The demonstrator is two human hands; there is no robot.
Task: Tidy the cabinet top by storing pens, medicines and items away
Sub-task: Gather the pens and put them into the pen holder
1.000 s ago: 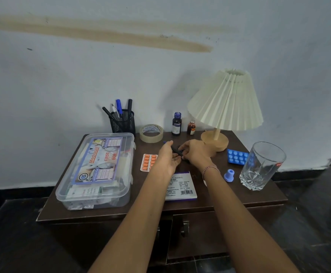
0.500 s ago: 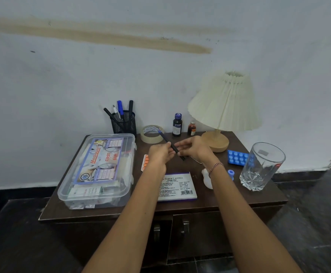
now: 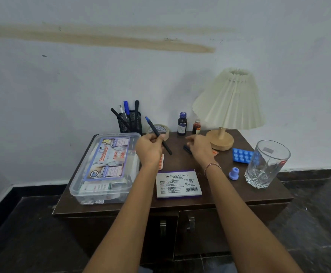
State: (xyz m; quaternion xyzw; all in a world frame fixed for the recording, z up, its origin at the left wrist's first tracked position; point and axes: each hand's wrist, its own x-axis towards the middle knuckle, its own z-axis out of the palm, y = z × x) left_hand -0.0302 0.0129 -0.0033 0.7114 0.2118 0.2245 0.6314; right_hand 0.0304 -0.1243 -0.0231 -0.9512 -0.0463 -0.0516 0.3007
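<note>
Since 0.5 s ago the hands have parted: left hand (image 3: 150, 149) has lifted the pen (image 3: 158, 135) clear and moved toward 10 o'clock, right hand (image 3: 200, 147) drifted toward 2 o'clock. Pen is pinched in the left hand's fingers, held tilted above the cabinet top (image 3: 229, 196), blue tip up at 11 o'clock, black end down at 5 o'clock. Right hand's fingers are loosely spread, holding nothing I can see, hovering over a small dark object (image 3: 187, 149), maybe a cap, cannot tell. Mesh pen holder (image 3: 130, 123) at 11 o'clock from the pen, 4 pens standing in it. Tape roll (image 3: 160, 129) just behind the pen. Orange blister strip (image 3: 161, 162) peeks out under the left wrist. 2 small bottles at 1 o'clock: dark bottle (image 3: 182, 124), amber bottle (image 3: 196, 127). Stamp pad box (image 3: 178, 183) at 6 o'clock between the forearms. First aid box (image 3: 105, 168), lid on, at 8 o'clock on the cabinet's left side. Lamp (image 3: 228, 107) at 2 o'clock, blue blister pack (image 3: 241, 155) at 3 o'clock, partly behind the glass (image 3: 266, 164). Blue stopper (image 3: 234, 173) just left of the glass.
</note>
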